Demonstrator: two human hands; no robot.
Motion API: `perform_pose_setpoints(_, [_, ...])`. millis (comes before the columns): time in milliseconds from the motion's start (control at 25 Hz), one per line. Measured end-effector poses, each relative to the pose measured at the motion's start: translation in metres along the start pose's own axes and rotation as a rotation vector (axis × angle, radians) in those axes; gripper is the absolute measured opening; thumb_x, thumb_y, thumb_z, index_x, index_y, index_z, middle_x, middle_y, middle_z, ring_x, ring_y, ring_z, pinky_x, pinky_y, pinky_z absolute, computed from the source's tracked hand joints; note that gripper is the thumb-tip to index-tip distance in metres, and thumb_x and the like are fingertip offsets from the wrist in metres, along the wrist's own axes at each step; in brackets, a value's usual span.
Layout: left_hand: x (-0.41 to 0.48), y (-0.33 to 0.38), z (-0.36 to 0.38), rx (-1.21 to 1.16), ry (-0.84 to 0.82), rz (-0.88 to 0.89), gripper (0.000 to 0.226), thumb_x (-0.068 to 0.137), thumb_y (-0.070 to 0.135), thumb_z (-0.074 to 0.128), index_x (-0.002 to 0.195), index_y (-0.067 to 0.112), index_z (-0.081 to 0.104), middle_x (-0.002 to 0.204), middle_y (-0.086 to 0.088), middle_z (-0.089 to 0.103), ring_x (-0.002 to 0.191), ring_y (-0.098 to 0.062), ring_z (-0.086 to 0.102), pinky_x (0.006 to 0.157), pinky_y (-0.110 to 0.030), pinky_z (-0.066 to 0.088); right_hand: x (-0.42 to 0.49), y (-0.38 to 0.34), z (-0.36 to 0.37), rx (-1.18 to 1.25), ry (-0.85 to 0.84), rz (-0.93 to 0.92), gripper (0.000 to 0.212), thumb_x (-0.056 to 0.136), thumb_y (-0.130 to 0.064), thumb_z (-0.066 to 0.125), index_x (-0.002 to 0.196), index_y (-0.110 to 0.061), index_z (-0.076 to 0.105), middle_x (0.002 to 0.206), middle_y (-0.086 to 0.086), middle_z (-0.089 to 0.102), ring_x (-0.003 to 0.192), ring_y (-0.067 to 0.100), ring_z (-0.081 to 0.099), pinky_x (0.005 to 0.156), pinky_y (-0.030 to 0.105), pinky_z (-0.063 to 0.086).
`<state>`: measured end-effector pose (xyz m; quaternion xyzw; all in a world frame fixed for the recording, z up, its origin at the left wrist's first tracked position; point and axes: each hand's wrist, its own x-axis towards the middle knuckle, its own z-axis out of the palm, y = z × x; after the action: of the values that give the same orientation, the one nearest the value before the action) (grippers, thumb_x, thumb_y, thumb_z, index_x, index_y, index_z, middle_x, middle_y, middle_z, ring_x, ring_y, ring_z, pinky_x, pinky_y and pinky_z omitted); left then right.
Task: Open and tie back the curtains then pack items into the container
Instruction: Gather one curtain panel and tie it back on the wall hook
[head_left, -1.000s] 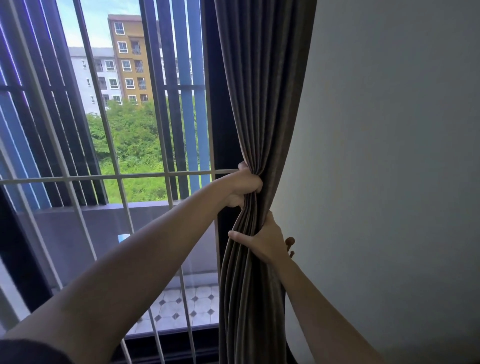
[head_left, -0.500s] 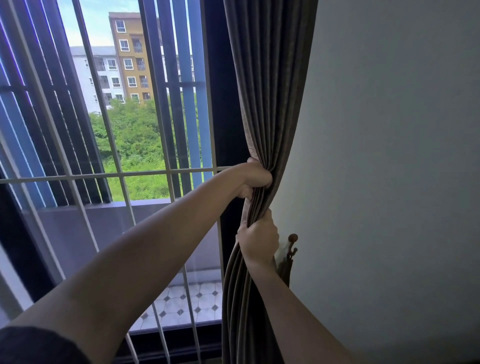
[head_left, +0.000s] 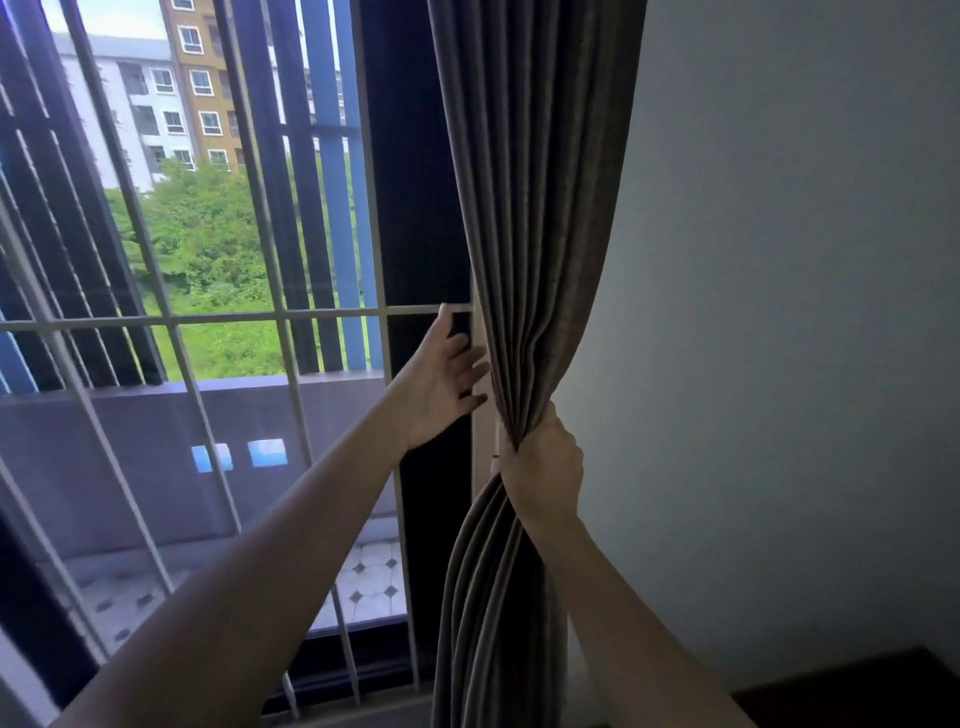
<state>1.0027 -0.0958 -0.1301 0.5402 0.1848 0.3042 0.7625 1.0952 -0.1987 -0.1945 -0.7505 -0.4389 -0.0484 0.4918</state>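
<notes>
At the window, right hand gripping curtain, left hand spread

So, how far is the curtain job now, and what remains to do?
Done: the grey-brown pleated fabric curtain is drawn to the wall side, so the barred window is uncovered. In hand: the right hand grips the gathered folds in a bunch; the left hand is open beside the curtain's edge. Left: no tie is visible around the bunch, so tying back remains, then the packing; no container is in view.
</notes>
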Motion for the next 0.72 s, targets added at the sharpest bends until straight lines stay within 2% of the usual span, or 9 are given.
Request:
perform_pose_setpoints(40, [0.007,-0.016,-0.005,0.027,0.103,-0.035,0.056,0.087,0.061,0.047,0.123,0.019,0.047,0.11,-0.001,0.058,0.109,-0.02,0.053,0.107,-0.042,0.035,0.001,0.004,-0.007,-0.005,0.001,-0.001,0.041,0.089,-0.022,0.059,0.124,-0.005,0.048,0.104,0.011,0.065,0.093,0.031,0.063,0.078,0.034,0.048])
perform_pose_setpoints(120, [0.018,-0.049,-0.012,0.228,0.267,-0.131,0.042,0.094,0.041,0.051,0.123,0.011,0.052,0.109,-0.002,0.062,0.106,-0.021,0.059,0.103,-0.04,0.043,0.006,0.014,-0.019,-0.034,-0.007,-0.008,0.043,0.087,-0.015,0.058,0.127,-0.004,0.046,0.107,0.014,0.064,0.095,0.032,0.062,0.079,0.034,0.048])
perform_pose_setpoints(200, [0.031,-0.084,-0.019,0.458,0.322,-0.231,0.032,0.093,0.016,0.054,0.121,0.001,0.058,0.104,-0.008,0.062,0.096,-0.023,0.061,0.095,-0.037,0.049,0.012,0.024,-0.031,-0.067,0.009,-0.017,0.045,0.086,-0.013,0.06,0.128,-0.002,0.046,0.107,0.016,0.064,0.096,0.034,0.061,0.081,0.034,0.047])
perform_pose_setpoints(240, [0.038,-0.101,-0.022,0.579,0.326,-0.273,0.03,0.091,0.01,0.053,0.119,-0.001,0.059,0.101,-0.01,0.062,0.092,-0.023,0.061,0.093,-0.038,0.052,0.016,0.029,-0.037,-0.082,0.029,-0.019,0.045,0.085,-0.014,0.062,0.127,-0.002,0.048,0.106,0.017,0.065,0.096,0.035,0.062,0.081,0.035,0.048])
perform_pose_setpoints(360, [0.053,-0.146,-0.028,0.912,0.272,-0.334,0.03,0.09,0.012,0.051,0.114,-0.002,0.061,0.104,-0.015,0.064,0.088,-0.024,0.061,0.085,-0.037,0.055,0.028,0.039,-0.05,-0.109,0.038,-0.007,0.046,0.084,-0.016,0.064,0.125,-0.002,0.049,0.102,0.018,0.066,0.094,0.037,0.063,0.083,0.039,0.05])
perform_pose_setpoints(520, [0.076,-0.186,-0.022,1.205,0.189,-0.365,0.04,0.094,0.027,0.049,0.125,0.002,0.053,0.125,-0.013,0.058,0.113,-0.03,0.057,0.086,-0.031,0.045,0.039,0.05,-0.064,-0.101,0.023,-0.015,0.044,0.084,-0.015,0.063,0.124,0.001,0.05,0.1,0.02,0.066,0.09,0.037,0.063,0.083,0.044,0.053])
perform_pose_setpoints(640, [0.095,-0.203,-0.014,1.293,0.2,-0.336,0.039,0.092,0.032,0.051,0.12,0.006,0.055,0.121,-0.012,0.06,0.111,-0.029,0.057,0.085,-0.032,0.045,0.046,0.055,-0.072,-0.095,0.027,-0.029,0.038,0.086,-0.016,0.062,0.119,0.001,0.053,0.096,0.018,0.067,0.084,0.031,0.064,0.077,0.034,0.052])
perform_pose_setpoints(720, [0.101,-0.213,-0.01,1.228,0.227,-0.346,0.034,0.09,0.031,0.053,0.114,0.007,0.058,0.115,-0.011,0.063,0.106,-0.028,0.059,0.08,-0.029,0.044,0.049,0.056,-0.076,-0.065,0.03,-0.025,0.033,0.086,-0.017,0.062,0.114,0.001,0.056,0.092,0.016,0.067,0.079,0.026,0.063,0.074,0.03,0.051])
